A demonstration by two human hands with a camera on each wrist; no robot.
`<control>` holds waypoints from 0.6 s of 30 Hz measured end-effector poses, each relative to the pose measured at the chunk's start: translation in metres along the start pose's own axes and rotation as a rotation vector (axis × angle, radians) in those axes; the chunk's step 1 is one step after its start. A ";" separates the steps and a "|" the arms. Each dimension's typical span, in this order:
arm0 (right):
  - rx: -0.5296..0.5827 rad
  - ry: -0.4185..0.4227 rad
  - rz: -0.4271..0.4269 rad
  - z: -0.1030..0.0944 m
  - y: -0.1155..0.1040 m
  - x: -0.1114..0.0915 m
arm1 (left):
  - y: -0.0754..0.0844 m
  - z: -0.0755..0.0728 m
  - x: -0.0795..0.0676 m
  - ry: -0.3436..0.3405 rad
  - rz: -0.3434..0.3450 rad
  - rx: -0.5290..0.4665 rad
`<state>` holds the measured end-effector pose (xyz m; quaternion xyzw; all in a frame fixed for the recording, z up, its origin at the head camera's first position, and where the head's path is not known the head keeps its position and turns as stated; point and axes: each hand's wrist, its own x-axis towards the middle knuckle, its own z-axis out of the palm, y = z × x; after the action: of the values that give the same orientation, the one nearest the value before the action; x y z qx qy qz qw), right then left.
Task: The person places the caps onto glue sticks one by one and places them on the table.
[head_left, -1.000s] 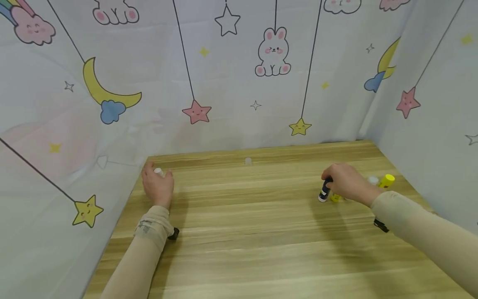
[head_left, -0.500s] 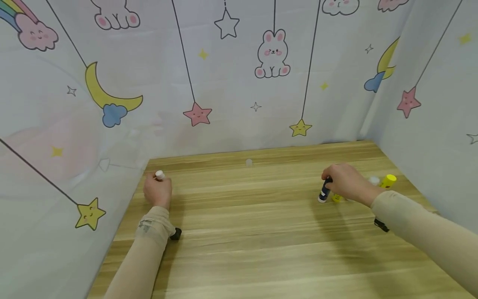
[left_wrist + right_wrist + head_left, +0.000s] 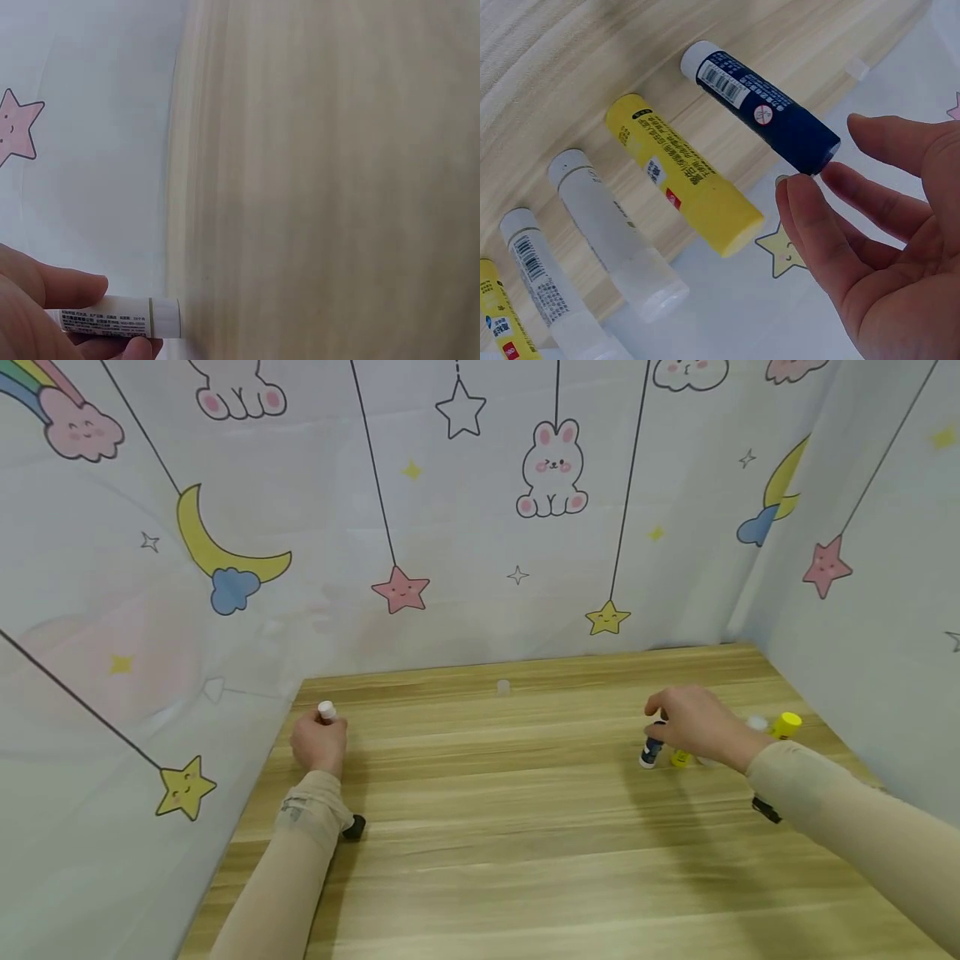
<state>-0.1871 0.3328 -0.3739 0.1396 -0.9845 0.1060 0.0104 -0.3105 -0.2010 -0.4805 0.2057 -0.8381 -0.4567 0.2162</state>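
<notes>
At the table's far left, my left hand [image 3: 318,743] grips a white glue stick [image 3: 112,319], its white end poking up above the fingers. Printed small text covers its side in the left wrist view. On the right, my right hand [image 3: 885,232] has thumb and fingers spread around the top end of a dark blue glue stick [image 3: 761,109], which stands upright on the table. A gap shows between the thumb and the stick. Beside it stand a yellow glue stick [image 3: 679,176], a white one [image 3: 615,232], another white one [image 3: 551,289] and a second yellow one [image 3: 502,315], in a row.
A small translucent piece [image 3: 503,687] lies near the back edge of the wooden table [image 3: 510,810]. White curtains [image 3: 465,510] printed with stars, moons and rabbits hang behind the table and along both sides.
My left fingers have curled in around the white glue stick. My right thumb and fingers have spread and come off the dark blue glue stick, which stays in place.
</notes>
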 end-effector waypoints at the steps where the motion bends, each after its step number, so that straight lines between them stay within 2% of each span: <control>1: -0.003 0.007 0.001 -0.001 -0.001 0.001 | 0.000 0.000 0.000 0.002 0.004 0.002; 9: -0.046 0.102 -0.043 -0.012 -0.011 0.019 | 0.000 -0.003 -0.002 0.012 0.028 -0.023; 14: -0.065 0.096 -0.030 -0.015 -0.020 0.034 | 0.003 -0.007 -0.007 -0.013 0.043 -0.033; 18: -0.065 0.111 -0.058 -0.013 -0.026 0.044 | 0.009 -0.009 -0.011 -0.036 0.051 -0.044</control>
<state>-0.2219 0.2991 -0.3536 0.1616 -0.9808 0.0814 0.0725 -0.2980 -0.1971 -0.4707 0.1712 -0.8366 -0.4728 0.2173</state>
